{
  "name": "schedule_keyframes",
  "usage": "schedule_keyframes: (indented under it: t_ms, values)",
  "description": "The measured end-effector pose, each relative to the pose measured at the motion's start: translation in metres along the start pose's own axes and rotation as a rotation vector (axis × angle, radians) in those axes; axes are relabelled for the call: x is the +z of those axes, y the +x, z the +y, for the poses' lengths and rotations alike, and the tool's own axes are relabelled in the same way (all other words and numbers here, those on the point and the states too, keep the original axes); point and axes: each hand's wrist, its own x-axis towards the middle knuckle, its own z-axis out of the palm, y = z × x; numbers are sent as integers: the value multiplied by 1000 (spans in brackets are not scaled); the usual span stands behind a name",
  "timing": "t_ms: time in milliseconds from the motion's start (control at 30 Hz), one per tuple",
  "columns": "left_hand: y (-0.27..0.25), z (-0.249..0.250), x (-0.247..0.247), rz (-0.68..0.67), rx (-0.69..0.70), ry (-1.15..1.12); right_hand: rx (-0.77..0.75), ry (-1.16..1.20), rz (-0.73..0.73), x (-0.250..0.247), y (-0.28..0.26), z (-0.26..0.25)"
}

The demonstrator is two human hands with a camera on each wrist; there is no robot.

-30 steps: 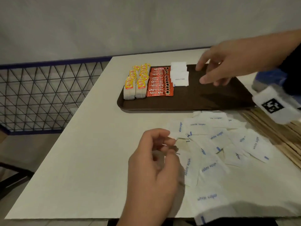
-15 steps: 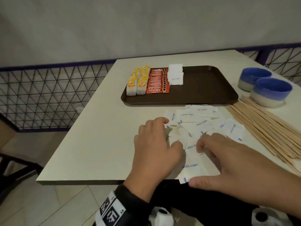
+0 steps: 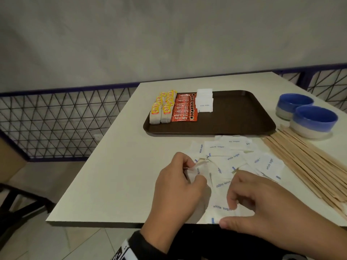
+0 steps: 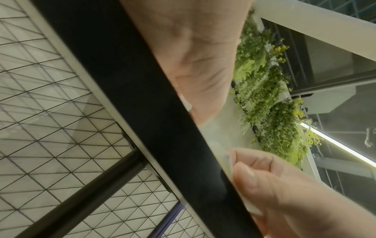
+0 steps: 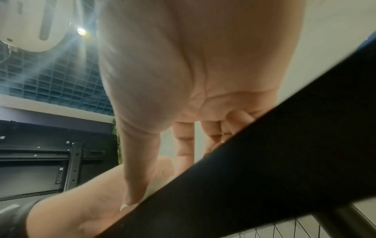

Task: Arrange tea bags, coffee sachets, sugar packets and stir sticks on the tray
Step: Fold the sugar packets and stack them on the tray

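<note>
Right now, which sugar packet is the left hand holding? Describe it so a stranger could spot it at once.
Start at the brown tray, then drop to the loose white sugar packets scattered on the table in front of it. At that pile's left edge, the left hand pinches one packet. It alone is lifted and crumpled; the others lie flat.

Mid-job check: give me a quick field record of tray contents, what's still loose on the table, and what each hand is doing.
tray: brown, right part bare
tea bags: two rows, tray's left end
coffee sachets: red row beside the tea bags
sugar on tray: short white row right of the coffee
loose sugar packets: scattered on the table, near side of the tray
stir sticks: on the table, right side
left hand: pinches a sugar packet
right hand: fingers curled on the near packets
</note>
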Motion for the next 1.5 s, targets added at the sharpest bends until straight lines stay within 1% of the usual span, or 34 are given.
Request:
schedule_keyframes:
  t_ms: [133, 200, 267, 333, 433, 467, 500, 567, 633, 667, 700, 833, 967, 1133, 1167, 1267, 1300, 1400, 1467, 1500]
  values:
    - [0, -1, -7, 76, -45, -332, -5, 110, 60, 0, -3, 2]
    - [1, -3, -8, 89, -56, -443, 2, 160, 61, 0, -2, 6]
    - [2, -6, -8, 63, -49, -463, -25, 88, 63, 4, 1, 11]
    - [4, -8, -6, 26, -35, -431, -70, -9, 83, 11, 1, 15]
    - [6, -9, -4, 14, -1, -405, -93, -32, 163, 22, 0, 21]
    - [6, -10, -4, 13, 7, -402, -111, -25, 228, 25, -1, 22]
    - [6, -11, -4, 10, 14, -396, -144, 0, 324, 27, -2, 21]
    - [7, -11, -3, -5, 23, -408, -177, 130, 520, 29, -4, 15]
    - [7, -12, -3, -42, 6, -478, -216, 221, 713, 33, -3, 7]
    - [7, -11, -4, -63, -10, -515, -234, 239, 778, 36, -2, 3]
    - [7, -10, -4, -85, -19, -543, -248, 241, 805, 38, 0, -2]
    - [5, -8, -7, -170, 34, -639, -267, 119, 790, 49, 16, -12]
    - [2, -6, -10, -252, 76, -721, -255, 123, 791, 57, 30, -16]
    - [7, -14, -5, -238, 115, -632, -248, 204, 719, 59, 31, -15]
    - [7, -14, -5, -234, 111, -635, -208, 261, 717, 56, 30, -18]
    - [6, -13, -8, -232, 84, -670, 10, 525, 700, 49, 29, -18]
    - [5, -12, -8, -234, 84, -673, 45, 629, 679, 47, 31, -17]
    - [3, -10, -8, -258, 85, -671, 8, 942, 615, 46, 36, -17]
    - [3, -10, -8, -278, 86, -656, -3, 1004, 587, 45, 36, -16]
    - [3, -10, -7, -287, 88, -650, 0, 998, 578, 44, 37, -14]
